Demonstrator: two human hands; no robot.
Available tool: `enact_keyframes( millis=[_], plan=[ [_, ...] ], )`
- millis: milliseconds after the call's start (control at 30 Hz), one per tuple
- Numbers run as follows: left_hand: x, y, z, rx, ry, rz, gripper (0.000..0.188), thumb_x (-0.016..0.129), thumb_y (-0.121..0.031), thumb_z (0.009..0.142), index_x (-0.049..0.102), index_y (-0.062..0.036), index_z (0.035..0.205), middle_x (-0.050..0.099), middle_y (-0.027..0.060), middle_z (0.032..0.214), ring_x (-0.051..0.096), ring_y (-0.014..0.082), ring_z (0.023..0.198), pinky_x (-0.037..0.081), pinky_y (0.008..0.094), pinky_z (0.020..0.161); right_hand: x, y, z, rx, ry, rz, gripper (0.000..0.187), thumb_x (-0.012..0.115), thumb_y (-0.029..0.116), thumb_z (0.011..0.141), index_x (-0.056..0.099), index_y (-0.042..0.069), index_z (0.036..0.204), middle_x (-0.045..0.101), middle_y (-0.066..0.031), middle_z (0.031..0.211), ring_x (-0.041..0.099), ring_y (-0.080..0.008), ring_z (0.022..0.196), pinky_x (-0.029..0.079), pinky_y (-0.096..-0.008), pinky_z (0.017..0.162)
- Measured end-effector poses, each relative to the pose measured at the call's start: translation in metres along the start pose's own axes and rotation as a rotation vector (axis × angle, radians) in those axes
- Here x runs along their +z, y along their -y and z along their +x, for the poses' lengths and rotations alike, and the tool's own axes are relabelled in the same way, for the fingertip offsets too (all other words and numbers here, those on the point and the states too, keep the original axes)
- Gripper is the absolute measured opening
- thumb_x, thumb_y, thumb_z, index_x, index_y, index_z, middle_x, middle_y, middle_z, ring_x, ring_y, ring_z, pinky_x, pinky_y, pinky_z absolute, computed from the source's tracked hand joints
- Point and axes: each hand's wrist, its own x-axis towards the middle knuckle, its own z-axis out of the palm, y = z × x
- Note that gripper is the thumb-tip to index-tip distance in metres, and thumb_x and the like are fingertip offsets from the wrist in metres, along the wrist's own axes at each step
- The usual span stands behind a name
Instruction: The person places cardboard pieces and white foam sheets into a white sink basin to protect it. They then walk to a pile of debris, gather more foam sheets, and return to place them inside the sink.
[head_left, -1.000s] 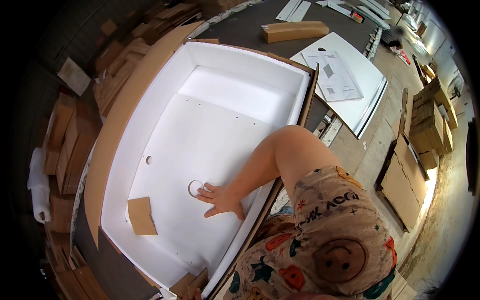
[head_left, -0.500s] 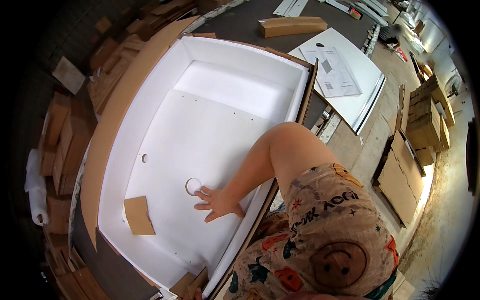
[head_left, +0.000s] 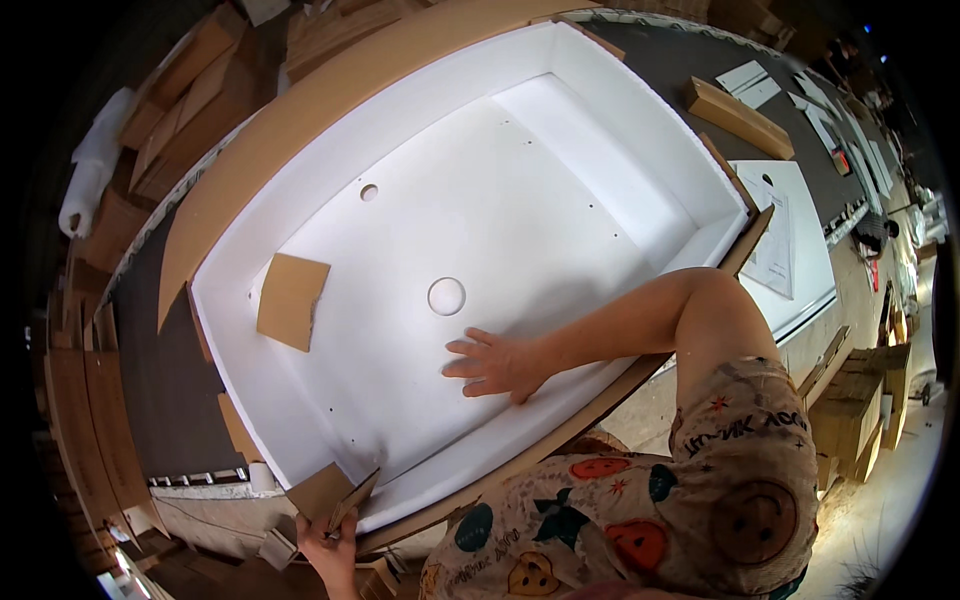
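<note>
A large cardboard box (head_left: 375, 63) lined with white foam (head_left: 640, 105) holds a flat white panel (head_left: 430, 225) with a big round hole (head_left: 446, 296) and a smaller one. My right hand (head_left: 497, 364) rests fingers spread on or just over the panel, beside the big hole; whether the palm presses down is unclear. At the box's near left corner, my left hand (head_left: 328, 540) has its fingers round folded cardboard pieces (head_left: 328, 492). Another loose cardboard piece (head_left: 293, 301) lies inside, against the left side of the panel.
The box stands on a dark conveyor belt (head_left: 160, 390). To the right lies a white panel (head_left: 812, 235) with a printed sheet (head_left: 768, 250) on it. Farther off are a long cardboard carton (head_left: 740, 118) and white strips. Cardboard stacks (head_left: 200, 100) line the left; more boxes (head_left: 850, 405) stand right.
The view has turned and shifted, showing more of my left hand at the cardboard. My right hand has slid slightly away from the big hole's rim, its fingers still spread.
</note>
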Motion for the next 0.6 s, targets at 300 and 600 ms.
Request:
enact_keyframes(
  millis=[300, 600],
  plan=[
    [-0.007, -0.007, 0.002, -0.033, 0.011, 0.049, 0.021, 0.075, -0.014, 0.062, 0.063, 0.0007, 0.070, 0.054, 0.0190, 0.075, 0.055, 0.0368, 0.066, 0.044, 0.0422, 0.058, 0.021, -0.006, 0.015, -0.224, -0.075, 0.109, 0.010, 0.052, 0.012, 0.083, 0.060, 0.007, 0.086, 0.045, -0.0122, 0.128, 0.026, -0.0328, 0.131, 0.016, -0.0543, 0.108],
    [-0.042, -0.012, 0.031, -0.013, 0.288, 0.343, 0.020, 0.074, -0.019, 0.065, 0.062, -0.0022, 0.066, 0.057, 0.0163, 0.078, 0.060, 0.0330, 0.065, 0.050, 0.0406, 0.061, 0.015, 0.001, 0.014, -0.282, -0.212, 0.080, 0.010, 0.059, 0.007, 0.073, 0.050, 0.005, 0.068, 0.050, -0.0108, 0.117, 0.041, -0.0294, 0.118, 0.023, -0.0557, 0.106]
  ],
)
